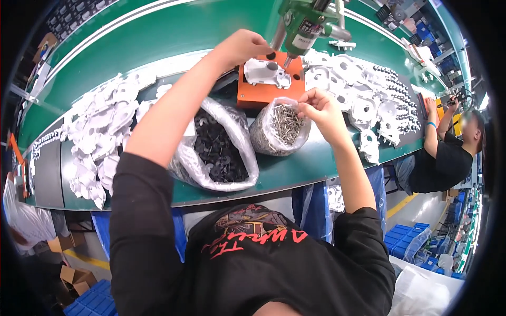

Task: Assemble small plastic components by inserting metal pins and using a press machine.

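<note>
our white moulded part (pixel 257 72), irregular in outline with a dark round spot, lying on top of the orange block (pixel 252 96), our open clear plastic bag (pixel 262 139) standing nearer us, just beside that block, small silvery screw-like pieces (pixel 287 124) jumbled inside it

- The counter (pixel 295 169) is green.
- The floor (pixel 426 207) is grey, with a yellow line (pixel 402 205).
- Blue crates (pixel 405 238) stand at the right side.
- At lower left are cardboard boxes (pixel 81 286).
</note>
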`<state>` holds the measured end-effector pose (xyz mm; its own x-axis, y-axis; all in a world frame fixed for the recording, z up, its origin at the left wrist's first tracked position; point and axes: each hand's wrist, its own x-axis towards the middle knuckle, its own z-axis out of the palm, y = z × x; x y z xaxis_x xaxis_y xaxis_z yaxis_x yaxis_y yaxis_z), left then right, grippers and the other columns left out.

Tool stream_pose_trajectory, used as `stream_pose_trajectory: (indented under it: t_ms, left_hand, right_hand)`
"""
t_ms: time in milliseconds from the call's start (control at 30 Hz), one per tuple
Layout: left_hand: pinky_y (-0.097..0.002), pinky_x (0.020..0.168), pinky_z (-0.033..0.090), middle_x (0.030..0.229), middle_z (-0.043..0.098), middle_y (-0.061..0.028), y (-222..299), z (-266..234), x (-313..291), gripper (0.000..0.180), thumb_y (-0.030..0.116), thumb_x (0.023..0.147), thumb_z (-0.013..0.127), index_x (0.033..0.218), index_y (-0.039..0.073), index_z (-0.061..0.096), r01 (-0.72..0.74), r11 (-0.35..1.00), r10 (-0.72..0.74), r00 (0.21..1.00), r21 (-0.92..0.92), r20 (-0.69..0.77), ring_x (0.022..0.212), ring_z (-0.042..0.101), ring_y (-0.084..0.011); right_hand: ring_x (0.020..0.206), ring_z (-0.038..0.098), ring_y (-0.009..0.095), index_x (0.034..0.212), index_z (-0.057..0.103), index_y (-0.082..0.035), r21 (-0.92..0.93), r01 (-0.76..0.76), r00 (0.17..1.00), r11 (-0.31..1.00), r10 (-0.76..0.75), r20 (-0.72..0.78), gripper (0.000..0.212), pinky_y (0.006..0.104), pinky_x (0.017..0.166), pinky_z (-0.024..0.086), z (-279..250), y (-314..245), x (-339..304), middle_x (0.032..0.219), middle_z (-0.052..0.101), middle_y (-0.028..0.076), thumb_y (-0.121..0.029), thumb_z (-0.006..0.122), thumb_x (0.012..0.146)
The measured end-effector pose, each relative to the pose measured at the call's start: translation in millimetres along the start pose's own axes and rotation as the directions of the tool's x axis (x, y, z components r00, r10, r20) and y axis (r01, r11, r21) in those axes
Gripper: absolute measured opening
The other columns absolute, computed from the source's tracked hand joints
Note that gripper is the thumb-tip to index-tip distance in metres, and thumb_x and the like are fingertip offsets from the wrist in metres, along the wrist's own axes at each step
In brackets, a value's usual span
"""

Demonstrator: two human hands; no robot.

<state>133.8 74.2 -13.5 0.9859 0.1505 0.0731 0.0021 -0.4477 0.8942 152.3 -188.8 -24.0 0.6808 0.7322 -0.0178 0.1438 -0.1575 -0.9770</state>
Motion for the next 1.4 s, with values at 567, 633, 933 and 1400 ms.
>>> stream_pose_trajectory:
  t_ms: [567,633,933,1400]
  left_hand:
    - [-0.0329,0.059,0.042,0.066,0.06,-0.0064,-13,40,67,0.022,0.027,0.067,0.07,0.073,0.007,0.065,-0.153,0.891,0.038,0.963,0.427,0.266,0.061,0.054,-0.0195]
    - [-0.0329,0.06,0.042,0.066,0.061,-0.0045,-13,42,63,0.021,0.028,0.067,0.071,0.071,0.008,0.064,-0.213,0.901,0.107,0.953,0.378,0.283,0.062,0.055,-0.0189]
    - [-0.031,0.074,0.039,0.08,0.066,-0.0082,-5,56,21,0.013,0.02,0.073,0.063,0.081,0.01,0.061,-0.029,0.943,0.054,0.996,0.331,-0.066,0.08,0.064,-0.0222]
    - [-0.0426,0.09,0.043,0.104,0.058,-0.023,-14,74,-60,0.054,0.024,0.075,0.068,0.115,-0.004,0.045,-0.276,0.802,0.397,0.909,0.53,-0.127,0.1,0.056,-0.0378]
  right_hand:
    - [0.075,0.061,0.009,0.095,0.061,0.001,0.035,0.068,0.962,0.997,-0.056,-0.268,0.017,0.0187,0.065,0.044,-13,20,72,0.083,0.065,0.006,-0.009,0.063,0.081]
    - [0.075,0.062,0.009,0.096,0.061,0.001,-0.005,0.074,0.963,0.997,-0.073,-0.261,0.019,0.02,0.062,0.046,-8,21,83,0.085,0.067,0.006,-0.011,0.062,0.082]
    - [0.073,0.06,0.008,0.097,0.062,0.001,-0.18,0.115,0.942,0.977,-0.164,-0.291,0.02,0.0214,0.061,0.048,0,37,96,0.084,0.067,0.004,-0.013,0.063,0.082]
    - [0.069,0.065,0.018,0.086,0.067,0.0,-0.431,0.157,0.906,0.888,-0.303,-0.294,0.019,0.0294,0.067,0.049,4,40,95,0.075,0.068,0.013,-0.015,0.065,0.073]
